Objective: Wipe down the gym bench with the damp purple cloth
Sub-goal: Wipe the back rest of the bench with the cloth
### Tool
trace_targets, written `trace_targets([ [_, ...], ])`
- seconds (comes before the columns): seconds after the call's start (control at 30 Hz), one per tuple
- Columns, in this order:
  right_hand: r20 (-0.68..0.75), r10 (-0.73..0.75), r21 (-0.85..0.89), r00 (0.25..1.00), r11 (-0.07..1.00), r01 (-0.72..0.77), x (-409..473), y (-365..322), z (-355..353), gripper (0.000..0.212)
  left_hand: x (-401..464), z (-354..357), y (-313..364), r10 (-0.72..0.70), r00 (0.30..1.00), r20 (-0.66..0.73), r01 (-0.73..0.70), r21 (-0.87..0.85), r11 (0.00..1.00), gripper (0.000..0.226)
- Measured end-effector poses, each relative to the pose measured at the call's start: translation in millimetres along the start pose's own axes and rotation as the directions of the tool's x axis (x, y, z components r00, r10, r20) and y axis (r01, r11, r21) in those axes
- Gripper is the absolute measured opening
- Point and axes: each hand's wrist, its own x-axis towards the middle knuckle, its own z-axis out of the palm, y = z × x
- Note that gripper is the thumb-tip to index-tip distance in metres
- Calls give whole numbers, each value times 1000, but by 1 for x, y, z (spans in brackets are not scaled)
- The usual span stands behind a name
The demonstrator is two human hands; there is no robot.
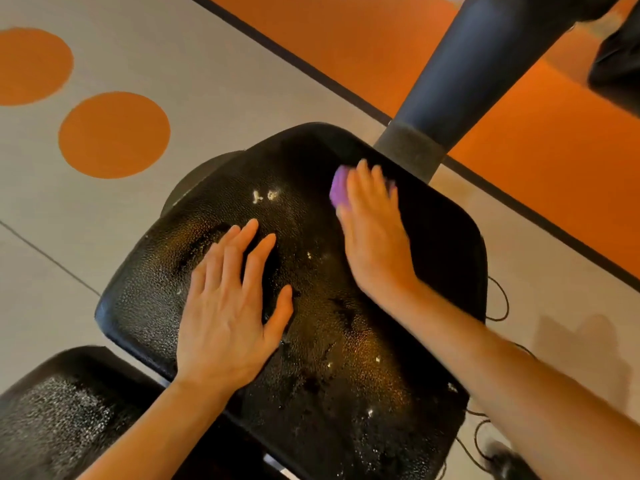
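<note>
Two bare hands are in view: the left hand (pixel 230 313) lies near the centre, the right hand (pixel 372 233) farther right. One crumpled purple cloth (pixel 337 190) shows. Two black textured vinyl bench pads are visible, the large seat pad (pixel 346 358) and a second pad (pixel 59 420) near left. Two orange floor circles (pixel 114 135) lie far left. Thin black cables (pixel 498 301) trail at right, perhaps two.
</note>
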Motion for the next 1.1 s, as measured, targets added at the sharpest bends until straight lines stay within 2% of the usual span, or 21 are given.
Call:
trace_targets([
  [0.1,-95,234,-14,968,972,-236,70,-5,4,50,-1,1,-1,0,1000,-2,0,3,1000,62],
  [0.13,-110,250,-9,962,968,-253,66,-11,8,51,0,1,-1,1,1000,0,-1,3,1000,62],
  [0.2,-94,139,-19,986,990,-142,20,-28,10,54,0,0,-1,2,1000,14,-2,10,1000,63],
  [0.23,-61,42,-3,997,999,-42,-10,-34,9,55,0,0,-1,-1,1000,23,1,10,1000,63],
  [0.3,9,-62,41,998,997,62,-32,-32,8,54,-1,-1,-1,-7,1000,25,7,4,1000,63],
  [0.33,6,-73,41,997,997,73,-15,-27,7,53,0,-1,0,-5,1000,22,5,2,1000,63],
  [0.43,-58,107,-23,993,994,-108,72,-20,9,51,0,1,-1,0,1000,5,0,3,1000,62],
  [0.5,-86,180,-29,980,983,-184,88,-25,12,51,0,1,-2,5,1000,-1,-5,7,1000,62],
  [0.57,-86,109,11,990,994,-108,44,-39,16,52,0,2,-2,7,1000,1,-7,8,1000,62],
  [0.63,-23,-40,57,999,998,41,-14,-46,13,54,-2,1,-2,3,1000,17,-3,7,1000,63],
  [0.7,22,-108,44,994,993,107,-8,-37,10,54,-1,0,-1,-8,1000,10,8,-1,1000,63],
  [0.87,-16,38,-14,999,999,-38,91,-39,17,50,-1,1,-1,9,1000,-19,-9,-6,1000,61],
  [0.97,-33,-12,-15,999,1000,12,53,-17,13,50,-1,0,-1,-16,998,-60,12,-65,998,58],
  [1.03,-63,74,-36,995,996,-76,24,5,5,49,1,-1,0,-68,996,-66,63,-71,996,56],
  [1.1,-89,173,-73,981,981,-180,32,5,7,50,4,-1,2,-110,993,-51,107,-46,993,56],
])
